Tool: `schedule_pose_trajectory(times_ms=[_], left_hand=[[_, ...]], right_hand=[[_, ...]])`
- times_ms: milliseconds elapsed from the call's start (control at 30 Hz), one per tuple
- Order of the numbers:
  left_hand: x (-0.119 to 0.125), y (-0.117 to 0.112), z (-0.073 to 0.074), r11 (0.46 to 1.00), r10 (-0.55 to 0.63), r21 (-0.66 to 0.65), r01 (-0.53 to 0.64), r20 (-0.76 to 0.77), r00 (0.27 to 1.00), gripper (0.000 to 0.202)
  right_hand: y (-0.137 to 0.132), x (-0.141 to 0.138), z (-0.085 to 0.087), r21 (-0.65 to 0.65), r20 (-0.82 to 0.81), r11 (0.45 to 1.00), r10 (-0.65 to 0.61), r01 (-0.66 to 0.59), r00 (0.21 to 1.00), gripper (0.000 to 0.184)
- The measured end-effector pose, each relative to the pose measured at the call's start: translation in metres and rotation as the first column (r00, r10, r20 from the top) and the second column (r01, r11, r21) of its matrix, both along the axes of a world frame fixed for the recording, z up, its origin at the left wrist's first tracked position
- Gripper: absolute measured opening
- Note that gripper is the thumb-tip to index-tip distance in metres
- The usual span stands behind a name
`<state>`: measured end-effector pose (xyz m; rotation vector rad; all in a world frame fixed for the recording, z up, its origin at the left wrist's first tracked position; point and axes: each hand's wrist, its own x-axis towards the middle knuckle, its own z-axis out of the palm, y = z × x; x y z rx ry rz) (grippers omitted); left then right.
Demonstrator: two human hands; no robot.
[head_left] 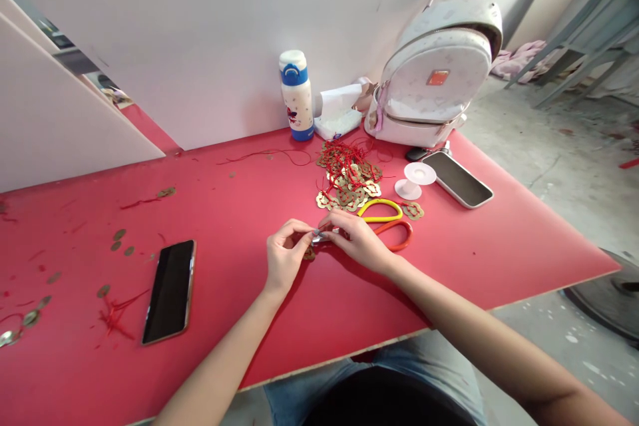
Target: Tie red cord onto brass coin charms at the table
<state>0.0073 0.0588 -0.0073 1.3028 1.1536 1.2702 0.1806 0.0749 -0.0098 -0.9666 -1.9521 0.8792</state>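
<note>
While the left hand (287,256) and the right hand (359,243) meet over the near part of the counter (499,246), their fingertips are nearly together, but whether they are closed on something I cannot tell. One coin ornament (309,253) shows below the left fingers; scissors (382,219) lie partly under the right hand, and a heap of coin ornaments (349,181) sits farther away.
</note>
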Motion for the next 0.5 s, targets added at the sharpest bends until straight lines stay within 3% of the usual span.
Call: schedule_pose_trajectory(times_ms=[133,267,500], left_hand=[[-0.0037,0.0014,-0.0016,0.997,-0.071,0.023,0.074,-0.104,0.992,0.017],[-0.0032,0.0014,-0.0044,0.987,-0.158,-0.002,0.16,-0.15,0.976,0.016],[-0.0023,0.0022,-0.0016,0.96,-0.223,-0.161,0.23,0.06,0.973,0.022]], right_hand=[[-0.001,0.0058,0.0047,0.069,0.144,0.998,-0.016,0.006,0.99,0.007],[0.0,0.0064,0.0026,0.055,0.098,0.998,-0.044,0.038,0.994,0.017],[-0.0011,-0.0009,-0.0028,-0.029,-0.074,0.993,-0.112,0.111,0.991,0.019]])
